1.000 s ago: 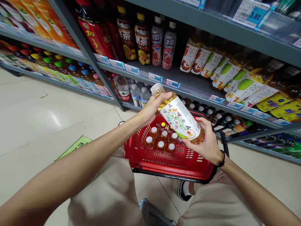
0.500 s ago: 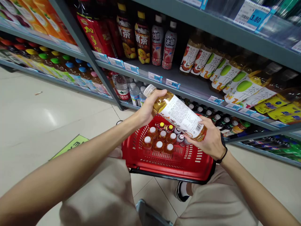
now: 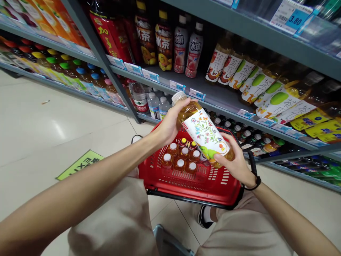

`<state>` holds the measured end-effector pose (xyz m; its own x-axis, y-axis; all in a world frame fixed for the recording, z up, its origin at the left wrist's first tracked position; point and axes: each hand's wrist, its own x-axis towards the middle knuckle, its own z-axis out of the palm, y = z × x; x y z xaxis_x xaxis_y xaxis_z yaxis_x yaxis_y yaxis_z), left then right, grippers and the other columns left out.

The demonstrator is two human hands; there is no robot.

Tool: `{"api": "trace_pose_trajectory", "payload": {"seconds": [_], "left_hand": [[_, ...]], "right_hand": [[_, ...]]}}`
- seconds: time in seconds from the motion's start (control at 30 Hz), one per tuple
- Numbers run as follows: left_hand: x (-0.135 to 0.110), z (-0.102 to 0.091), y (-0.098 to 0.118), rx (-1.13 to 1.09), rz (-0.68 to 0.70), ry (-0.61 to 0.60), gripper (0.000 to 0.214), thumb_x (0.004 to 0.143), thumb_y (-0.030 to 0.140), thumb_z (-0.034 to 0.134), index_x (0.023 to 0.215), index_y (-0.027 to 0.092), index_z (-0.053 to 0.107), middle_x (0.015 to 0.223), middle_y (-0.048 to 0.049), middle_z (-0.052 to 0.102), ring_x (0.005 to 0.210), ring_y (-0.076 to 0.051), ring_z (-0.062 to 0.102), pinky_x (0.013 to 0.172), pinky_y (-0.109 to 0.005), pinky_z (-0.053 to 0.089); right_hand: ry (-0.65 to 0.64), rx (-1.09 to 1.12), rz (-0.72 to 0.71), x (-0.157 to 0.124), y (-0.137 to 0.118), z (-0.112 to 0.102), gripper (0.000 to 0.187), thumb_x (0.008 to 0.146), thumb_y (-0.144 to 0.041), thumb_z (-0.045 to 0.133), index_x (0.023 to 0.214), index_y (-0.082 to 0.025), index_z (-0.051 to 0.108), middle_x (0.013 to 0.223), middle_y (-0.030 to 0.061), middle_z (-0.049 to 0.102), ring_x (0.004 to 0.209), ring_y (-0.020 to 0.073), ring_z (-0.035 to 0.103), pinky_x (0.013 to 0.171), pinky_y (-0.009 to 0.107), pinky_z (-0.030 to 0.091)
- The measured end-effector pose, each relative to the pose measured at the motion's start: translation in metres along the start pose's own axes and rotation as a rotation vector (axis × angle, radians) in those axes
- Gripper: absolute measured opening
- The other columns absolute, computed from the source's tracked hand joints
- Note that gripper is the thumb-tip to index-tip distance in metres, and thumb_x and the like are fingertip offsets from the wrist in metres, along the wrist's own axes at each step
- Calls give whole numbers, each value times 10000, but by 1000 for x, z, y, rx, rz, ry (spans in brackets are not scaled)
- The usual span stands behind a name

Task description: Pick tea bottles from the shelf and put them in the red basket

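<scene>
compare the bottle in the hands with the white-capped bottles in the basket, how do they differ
The held bottle is tilted; the white-capped bottles stand upright in the red basket. The held bottle looks larger than the white-capped bottles. Both have pale caps and amber drink.

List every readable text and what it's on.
"3.80": top price tag
"茶π": white-labelled bottles
"茶", rest unclear: brown bottles
"冰镇": pink bottles
"加多", rest unclear: red bottle
"EXI", upside down: green floor sign
Too small or blurred: held bottle, shelf-edge tags, other labels
</scene>
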<state>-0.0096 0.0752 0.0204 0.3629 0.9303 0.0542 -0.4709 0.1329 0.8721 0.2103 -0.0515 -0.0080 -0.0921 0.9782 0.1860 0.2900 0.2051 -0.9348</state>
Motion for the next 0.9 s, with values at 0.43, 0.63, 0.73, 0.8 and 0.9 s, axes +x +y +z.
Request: {"api": "trace_pose_trajectory", "payload": {"seconds": [0.43, 0.63, 0.73, 0.8, 0.9], "left_hand": [[-15, -1, -9, -3, 28, -22, 515, 813, 512, 787, 1184, 184, 647, 1238, -95, 720, 1110, -260, 679, 987, -424, 536], [-20, 5, -18, 138, 117, 41, 526, 738, 455, 883, 1122, 136, 716, 1164, -114, 758, 1016, -242, 711, 935, -398, 560], [-22, 7, -28, 261, 101, 10, 552, 720, 418, 900, 1161, 137, 726, 1164, -122, 767, 1009, -254, 727, 941, -426, 570], [-22, 8, -39, 353, 82, -34, 593, 696, 419, 911, 1186, 147, 715, 1171, -124, 766, 1010, -268, 733, 923, -444, 580], [-23, 10, -62, 525, 53, -106, 657, 645, 430, 934, 1201, 163, 710, 1164, -118, 763, 1010, -291, 731, 897, -454, 585]], "right_hand": [[-260, 285, 492, 9, 5, -8, 836, 908, -790, 420, 1486, -189, 481, 1272, 179, 702, 896, 273, 738, 530, 316, 568], [-378, 376, 522, 21, 20, -6, 746, 790, -662, 773, 1323, -164, 621, 1287, 163, 713, 1145, 310, 714, 1033, 473, 568], [-505, 232, 441, 27, 27, -9, 689, 764, -513, 865, 1300, -148, 630, 1317, 154, 698, 1170, 281, 700, 1060, 452, 553], [-566, 130, 391, 31, 31, -14, 678, 800, -485, 837, 1336, -141, 603, 1346, 152, 679, 1178, 262, 691, 1058, 437, 553], [-685, -223, 330, 34, 42, -31, 647, 841, -467, 785, 1360, -133, 590, 1311, 140, 689, 1132, 251, 693, 1025, 402, 555]]}}
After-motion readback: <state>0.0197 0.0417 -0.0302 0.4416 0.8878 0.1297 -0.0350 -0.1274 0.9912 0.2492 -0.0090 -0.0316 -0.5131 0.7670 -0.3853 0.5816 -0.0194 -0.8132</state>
